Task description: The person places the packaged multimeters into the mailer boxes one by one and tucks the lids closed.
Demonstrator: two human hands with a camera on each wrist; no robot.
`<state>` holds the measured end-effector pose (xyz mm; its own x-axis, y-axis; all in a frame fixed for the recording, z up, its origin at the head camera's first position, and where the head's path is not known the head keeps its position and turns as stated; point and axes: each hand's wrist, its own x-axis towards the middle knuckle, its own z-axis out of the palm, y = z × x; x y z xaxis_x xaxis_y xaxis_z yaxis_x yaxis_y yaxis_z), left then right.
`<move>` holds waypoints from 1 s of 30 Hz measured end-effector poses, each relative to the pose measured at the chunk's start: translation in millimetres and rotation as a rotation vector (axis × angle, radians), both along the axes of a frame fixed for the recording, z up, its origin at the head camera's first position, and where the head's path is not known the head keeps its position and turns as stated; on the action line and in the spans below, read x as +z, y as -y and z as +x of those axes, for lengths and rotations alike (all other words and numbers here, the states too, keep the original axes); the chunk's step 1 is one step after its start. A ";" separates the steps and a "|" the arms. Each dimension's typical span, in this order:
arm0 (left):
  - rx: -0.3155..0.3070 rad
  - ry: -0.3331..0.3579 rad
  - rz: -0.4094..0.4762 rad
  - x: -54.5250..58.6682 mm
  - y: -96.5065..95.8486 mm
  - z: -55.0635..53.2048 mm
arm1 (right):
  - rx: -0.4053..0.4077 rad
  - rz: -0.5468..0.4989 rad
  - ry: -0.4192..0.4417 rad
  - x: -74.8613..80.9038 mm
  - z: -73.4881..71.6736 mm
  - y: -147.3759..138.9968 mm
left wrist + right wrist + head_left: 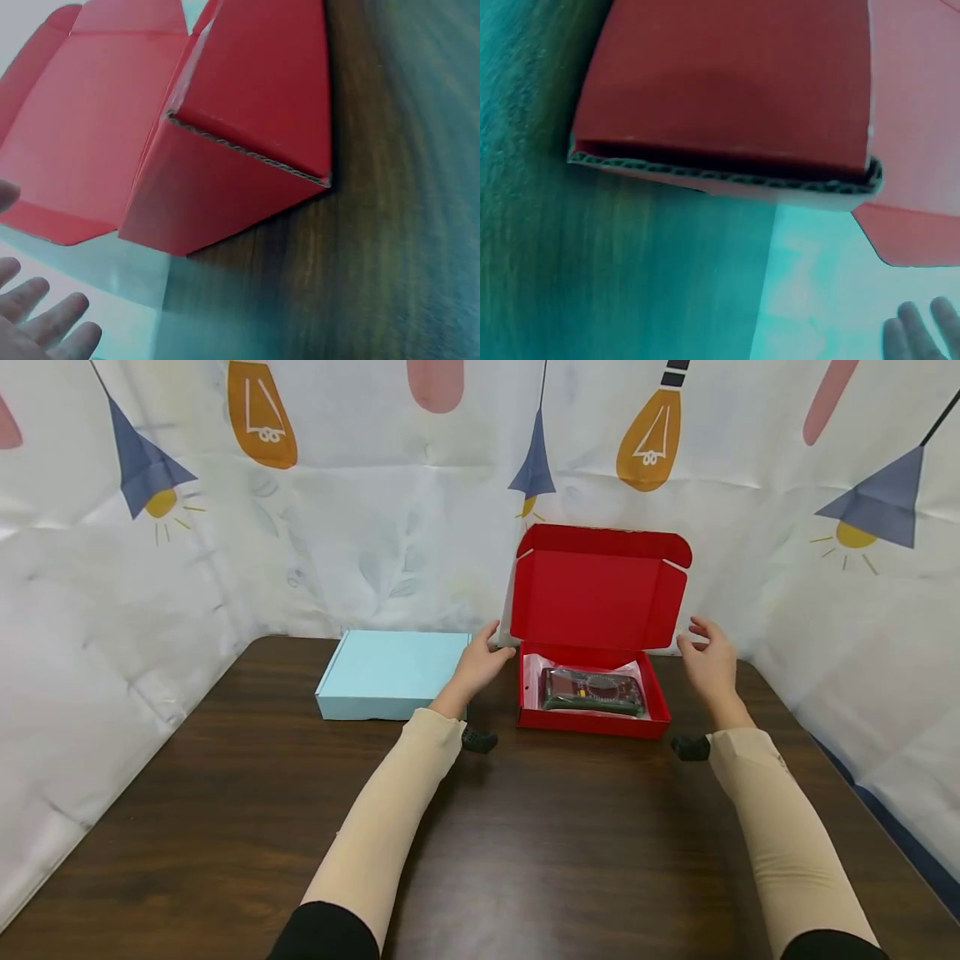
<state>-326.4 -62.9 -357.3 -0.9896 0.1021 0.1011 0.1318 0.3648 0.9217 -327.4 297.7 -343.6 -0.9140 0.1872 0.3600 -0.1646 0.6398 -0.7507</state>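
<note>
A red cardboard box (pixel 592 720) stands on the table with its lid (pixel 592 589) raised at the back. Inside, on pale wrapping, lies a dark multimeter (pixel 592 692) in a clear bag. My left hand (pixel 480 662) is just left of the box, fingers spread and holding nothing. On the other side my right hand (pixel 708 664) hovers beside the box, its fingers loosely bent and empty. In the left wrist view, the box's side (pixel 217 187) shows with my fingers (pixel 64 319) apart from it. The right wrist view has the box's corner and my fingertips (pixel 911 330) at the lower right.
A closed light blue box (pixel 397 664) sits left of the red one, partly behind my left wrist. The brown wooden table (pixel 480 843) ends near a patterned white curtain (pixel 337 527) behind both boxes. Black wrist cameras (pixel 480 742) are strapped under the sleeves.
</note>
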 end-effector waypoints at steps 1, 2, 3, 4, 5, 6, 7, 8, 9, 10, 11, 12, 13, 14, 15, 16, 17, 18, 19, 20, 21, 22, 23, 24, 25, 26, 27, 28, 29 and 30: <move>0.003 0.002 0.015 -0.4 -0.5 -2.5 | 0.018 -0.010 0.029 0.4 -1.3 0.3; 0.006 0.005 0.030 -0.5 -1.0 -4.7 | 0.041 -0.021 0.055 0.6 -2.6 1.1; 0.006 0.008 0.043 -0.6 -1.8 -6.5 | 0.065 -0.030 0.082 0.5 -3.9 2.0; 0.005 0.012 0.056 -0.8 -2.6 -8.3 | 0.089 -0.036 0.108 0.2 -5.4 2.6; 0.002 0.013 0.069 -1.0 -3.4 -10.0 | 0.111 -0.042 0.132 -0.3 -6.7 3.5; -0.004 0.014 0.078 -1.1 -4.4 -11.3 | 0.134 -0.049 0.149 -0.5 -7.5 4.8; -0.014 0.020 0.087 -1.0 -5.4 -12.1 | 0.156 -0.058 0.162 -0.5 -8.0 6.0; -0.028 0.026 0.093 -1.0 -6.5 -12.7 | 0.176 -0.068 0.173 -0.4 -8.2 7.1; -0.043 0.033 0.100 -1.0 -7.8 -13.0 | 0.190 -0.071 0.185 0.0 -8.0 7.9; -0.060 0.039 0.108 -0.8 -9.2 -13.1 | 0.201 -0.073 0.190 0.5 -7.7 8.4; -0.075 0.045 0.112 -0.4 -10.7 -12.9 | 0.208 -0.078 0.190 1.3 -7.1 9.1; -0.087 0.050 0.113 0.3 -12.2 -12.2 | 0.215 -0.083 0.189 2.2 -6.4 9.5; -0.098 0.054 0.114 0.5 -13.3 -12.0 | 0.219 -0.086 0.187 3.1 -5.8 9.6; -0.105 0.056 0.117 0.8 -14.4 -12.0 | 0.219 -0.089 0.185 3.8 -5.3 9.7; -0.112 0.057 0.120 1.1 -15.3 -11.8 | 0.221 -0.092 0.182 4.4 -5.0 9.6; -0.118 0.056 0.121 1.0 -16.1 -11.4 | 0.226 -0.100 0.175 4.5 -5.2 9.4; -0.125 0.058 0.126 1.2 -16.1 -10.6 | 0.230 -0.105 0.171 4.9 -4.9 9.6; -0.137 0.062 0.141 1.3 -16.1 -10.0 | 0.234 -0.110 0.170 5.1 -4.7 9.7; -0.148 0.071 0.154 1.3 -16.0 -9.1 | 0.238 -0.114 0.169 5.1 -4.4 9.7; -0.161 0.083 0.175 1.1 -15.8 -8.3 | 0.240 -0.119 0.168 4.9 -4.3 9.6; -0.174 0.094 0.197 0.7 -15.7 -7.4 | 0.245 -0.122 0.165 4.6 -4.0 9.5; -0.182 0.105 0.219 0.4 -15.6 -6.5 | 0.249 -0.126 0.162 4.3 -3.7 9.6; -0.191 0.115 0.238 -0.1 -15.3 -5.9 | 0.253 -0.128 0.162 4.2 -3.0 9.7; -0.196 0.121 0.251 -0.7 -15.0 -5.5 | 0.258 -0.135 0.159 3.9 -2.6 9.9; -0.198 0.123 0.256 -1.6 -14.5 -5.2 | 0.262 -0.140 0.157 3.7 -1.9 10.5; -0.203 0.121 0.261 -2.5 -14.1 -5.1 | 0.265 -0.146 0.155 3.4 -1.3 11.2; -0.204 0.118 0.261 -3.2 -13.7 -4.9 | 0.266 -0.151 0.153 3.4 -0.1 12.2; -0.207 0.113 0.259 -4.0 -13.4 -5.0 | 0.265 -0.156 0.154 3.4 0.9 13.2; -0.211 0.108 0.257 -5.2 -12.8 -5.3 | 0.265 -0.167 0.155 3.6 2.3 14.6; -0.214 0.104 0.255 -6.1 -12.3 -5.5 | 0.263 -0.172 0.159 3.9 3.9 15.9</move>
